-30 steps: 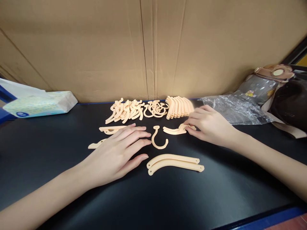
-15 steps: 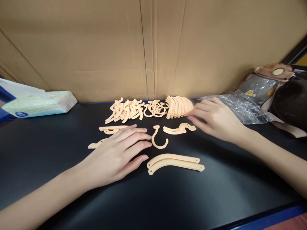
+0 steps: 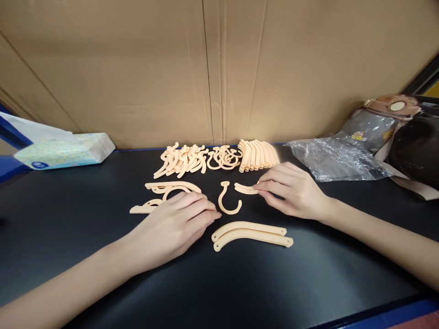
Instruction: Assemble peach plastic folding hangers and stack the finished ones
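Note:
My right hand has its thumb and fingers closed over the right end of a pair of short curved beige pieces, whose right part it hides. My left hand rests low with its fingers drawn together; whatever lies under them, if anything, is hidden. Just beyond its fingertips is a beige hanger hook lying flat. Two long bent beige hanger arms, with holes at their ends, lie side by side nearer me. Behind my left hand are several flat curved pieces, partly covered by it.
Along the back of the black table lie a heap of curved pieces, a cluster of hooks and a row of arms. A tissue pack is left; a plastic bag and a bottle are right. Cardboard stands behind.
My right hand has come from the row of arms at the back down to the short curved pieces. The fingers of my left hand, spread before, have drawn together.

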A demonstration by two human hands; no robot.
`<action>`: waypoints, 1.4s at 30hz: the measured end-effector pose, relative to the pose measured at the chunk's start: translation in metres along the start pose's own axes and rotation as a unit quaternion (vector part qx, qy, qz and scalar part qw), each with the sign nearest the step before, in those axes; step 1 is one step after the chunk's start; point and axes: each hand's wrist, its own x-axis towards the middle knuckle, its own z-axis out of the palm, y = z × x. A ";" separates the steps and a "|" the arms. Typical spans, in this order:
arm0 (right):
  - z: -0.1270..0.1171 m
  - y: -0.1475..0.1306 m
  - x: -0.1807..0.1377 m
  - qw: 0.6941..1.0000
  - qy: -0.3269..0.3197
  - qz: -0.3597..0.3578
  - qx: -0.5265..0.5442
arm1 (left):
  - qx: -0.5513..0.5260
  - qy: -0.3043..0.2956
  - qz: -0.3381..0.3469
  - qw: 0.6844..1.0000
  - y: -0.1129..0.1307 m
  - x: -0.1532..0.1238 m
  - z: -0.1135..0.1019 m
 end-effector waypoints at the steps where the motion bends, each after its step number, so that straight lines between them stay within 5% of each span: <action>1: 0.002 -0.001 0.000 1.000 -0.004 -0.004 0.005 | 0.008 -0.001 0.000 1.000 0.000 0.000 0.001; 11: 0.011 -0.008 0.001 0.996 -0.061 -0.024 0.057 | 0.037 -0.040 0.013 0.998 -0.002 -0.004 0.011; 42: 0.011 -0.013 0.002 0.998 -0.039 -0.023 0.038 | 0.171 0.022 0.101 0.980 0.009 0.010 0.001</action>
